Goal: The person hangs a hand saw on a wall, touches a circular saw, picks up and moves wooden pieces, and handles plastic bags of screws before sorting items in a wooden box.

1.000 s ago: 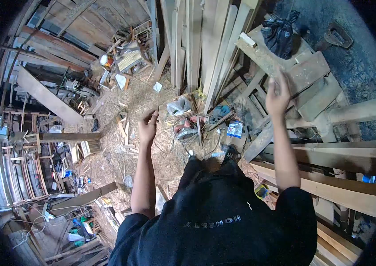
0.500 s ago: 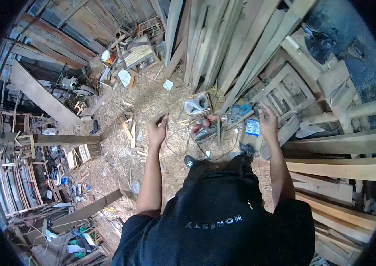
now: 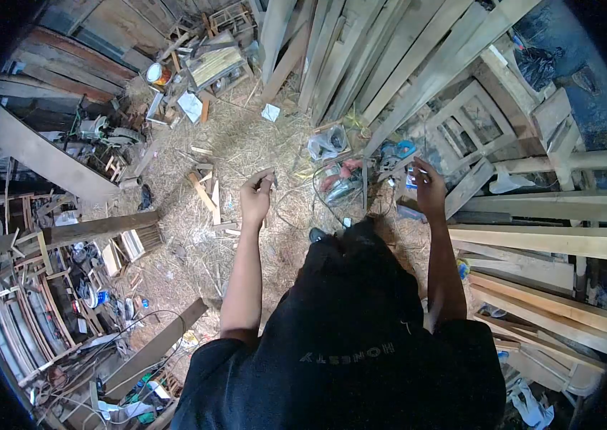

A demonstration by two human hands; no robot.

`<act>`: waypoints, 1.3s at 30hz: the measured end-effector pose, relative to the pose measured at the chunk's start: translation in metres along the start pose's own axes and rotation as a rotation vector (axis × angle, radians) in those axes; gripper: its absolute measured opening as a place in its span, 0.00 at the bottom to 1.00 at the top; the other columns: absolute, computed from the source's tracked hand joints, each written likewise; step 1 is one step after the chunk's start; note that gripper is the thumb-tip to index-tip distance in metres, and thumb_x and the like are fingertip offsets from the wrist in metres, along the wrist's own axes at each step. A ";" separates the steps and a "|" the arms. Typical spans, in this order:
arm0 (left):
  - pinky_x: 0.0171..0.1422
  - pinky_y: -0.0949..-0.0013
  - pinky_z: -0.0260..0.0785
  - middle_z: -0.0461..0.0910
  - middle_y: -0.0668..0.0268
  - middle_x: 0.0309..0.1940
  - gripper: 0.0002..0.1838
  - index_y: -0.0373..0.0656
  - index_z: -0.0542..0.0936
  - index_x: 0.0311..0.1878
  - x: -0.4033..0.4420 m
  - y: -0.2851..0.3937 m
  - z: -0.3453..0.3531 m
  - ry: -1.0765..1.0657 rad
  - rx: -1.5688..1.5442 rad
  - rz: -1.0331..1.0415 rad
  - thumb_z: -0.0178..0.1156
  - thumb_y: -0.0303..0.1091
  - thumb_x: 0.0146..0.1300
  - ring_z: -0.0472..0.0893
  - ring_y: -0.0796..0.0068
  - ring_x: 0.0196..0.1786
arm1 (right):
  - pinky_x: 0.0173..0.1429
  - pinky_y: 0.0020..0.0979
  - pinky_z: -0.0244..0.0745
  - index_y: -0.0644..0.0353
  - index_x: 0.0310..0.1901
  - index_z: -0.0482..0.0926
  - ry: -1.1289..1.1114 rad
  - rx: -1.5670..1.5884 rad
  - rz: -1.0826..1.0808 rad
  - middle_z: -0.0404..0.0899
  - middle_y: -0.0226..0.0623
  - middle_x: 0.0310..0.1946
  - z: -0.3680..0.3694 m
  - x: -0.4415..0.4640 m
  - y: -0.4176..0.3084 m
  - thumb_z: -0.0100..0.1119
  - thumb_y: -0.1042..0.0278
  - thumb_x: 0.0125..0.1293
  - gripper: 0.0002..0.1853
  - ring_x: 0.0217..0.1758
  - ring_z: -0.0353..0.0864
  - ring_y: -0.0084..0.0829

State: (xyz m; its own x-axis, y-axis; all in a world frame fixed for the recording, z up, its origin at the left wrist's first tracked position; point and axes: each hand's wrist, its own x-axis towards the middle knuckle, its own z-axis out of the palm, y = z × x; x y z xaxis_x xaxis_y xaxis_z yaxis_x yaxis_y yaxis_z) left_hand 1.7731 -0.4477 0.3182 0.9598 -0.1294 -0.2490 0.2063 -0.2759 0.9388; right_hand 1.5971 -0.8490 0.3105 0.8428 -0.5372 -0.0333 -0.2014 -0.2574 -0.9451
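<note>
My left hand (image 3: 255,201) is raised over the straw-strewn floor, thumb and half-bent fingers slightly apart. I see nothing held in it, though its fingertips look dark. To its left, on the ground, lie thin wood offcuts (image 3: 206,195). My right hand (image 3: 430,192) is held up on the other side, its fingers loosely spread and no object in it. Behind that hand, partly hidden, are a blue-and-white packet (image 3: 411,176) and a wooden frame (image 3: 471,118). Between the two hands, lower down, sit a box with a clear plastic bag (image 3: 327,143) and a heap of red and dark items (image 3: 341,183).
Long planks (image 3: 360,61) lean upright ahead. Stacked boards (image 3: 540,241) fill the right side. A beam (image 3: 78,226), wooden chair-like frames (image 3: 24,308) and a loose board (image 3: 153,340) occupy the left. A cable (image 3: 315,188) loops over the floor near my shoe (image 3: 317,234).
The view has shifted and my body has moved slightly forward. My left hand sits a little higher in view. My right hand's fingers have tilted left; both hands remain raised.
</note>
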 end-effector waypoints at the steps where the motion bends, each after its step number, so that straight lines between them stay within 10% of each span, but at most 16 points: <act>1: 0.42 0.73 0.73 0.87 0.66 0.39 0.12 0.37 0.87 0.54 0.002 -0.001 0.001 -0.003 0.001 -0.004 0.62 0.30 0.72 0.80 0.80 0.36 | 0.54 0.33 0.82 0.63 0.64 0.78 0.001 -0.001 0.004 0.85 0.42 0.52 0.000 0.002 -0.001 0.56 0.76 0.75 0.18 0.49 0.86 0.30; 10: 0.42 0.73 0.74 0.88 0.64 0.39 0.13 0.36 0.86 0.55 0.018 0.011 0.030 -0.053 0.084 0.046 0.63 0.32 0.73 0.81 0.80 0.36 | 0.54 0.32 0.82 0.58 0.64 0.80 0.058 -0.023 0.070 0.85 0.45 0.52 -0.023 0.024 0.015 0.55 0.75 0.75 0.18 0.53 0.86 0.35; 13: 0.47 0.72 0.78 0.87 0.65 0.45 0.14 0.40 0.85 0.59 0.030 0.001 0.046 -0.114 0.152 0.055 0.61 0.34 0.76 0.83 0.77 0.44 | 0.49 0.32 0.83 0.58 0.62 0.81 0.104 -0.063 0.028 0.87 0.39 0.52 -0.032 0.038 0.056 0.61 0.58 0.76 0.19 0.47 0.87 0.28; 15: 0.48 0.71 0.78 0.87 0.65 0.46 0.14 0.40 0.85 0.59 0.036 -0.004 0.060 -0.135 0.182 0.029 0.60 0.34 0.76 0.83 0.77 0.46 | 0.51 0.32 0.82 0.59 0.61 0.82 0.098 -0.444 -0.216 0.87 0.40 0.52 -0.041 0.040 0.095 0.60 0.59 0.76 0.18 0.46 0.87 0.30; 22: 0.46 0.67 0.77 0.89 0.60 0.40 0.14 0.37 0.86 0.55 0.085 -0.023 0.119 -0.311 0.304 0.046 0.63 0.34 0.72 0.84 0.76 0.43 | 0.59 0.29 0.77 0.63 0.57 0.83 0.169 -0.049 0.294 0.87 0.40 0.48 -0.039 0.016 0.082 0.57 0.72 0.75 0.14 0.53 0.84 0.25; 30: 0.54 0.56 0.79 0.87 0.49 0.44 0.15 0.40 0.86 0.53 0.204 -0.109 0.194 -0.827 0.578 0.326 0.66 0.36 0.67 0.87 0.51 0.49 | 0.46 0.36 0.83 0.62 0.61 0.81 0.441 -0.227 0.401 0.87 0.50 0.47 0.003 0.003 0.167 0.61 0.76 0.69 0.19 0.47 0.89 0.39; 39: 0.58 0.52 0.75 0.86 0.47 0.43 0.13 0.39 0.85 0.49 0.267 -0.265 0.315 -1.048 0.768 0.543 0.67 0.33 0.64 0.84 0.46 0.50 | 0.51 0.42 0.81 0.61 0.64 0.78 0.397 -0.243 0.599 0.84 0.51 0.47 0.078 -0.051 0.411 0.64 0.68 0.66 0.24 0.42 0.86 0.42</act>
State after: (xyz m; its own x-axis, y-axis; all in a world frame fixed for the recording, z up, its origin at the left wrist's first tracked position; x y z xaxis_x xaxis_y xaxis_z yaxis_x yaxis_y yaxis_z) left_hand 1.9145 -0.7095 -0.0716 0.2297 -0.9317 -0.2813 -0.6196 -0.3629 0.6960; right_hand 1.5102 -0.8652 -0.1018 0.3210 -0.8778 -0.3555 -0.7111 0.0245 -0.7026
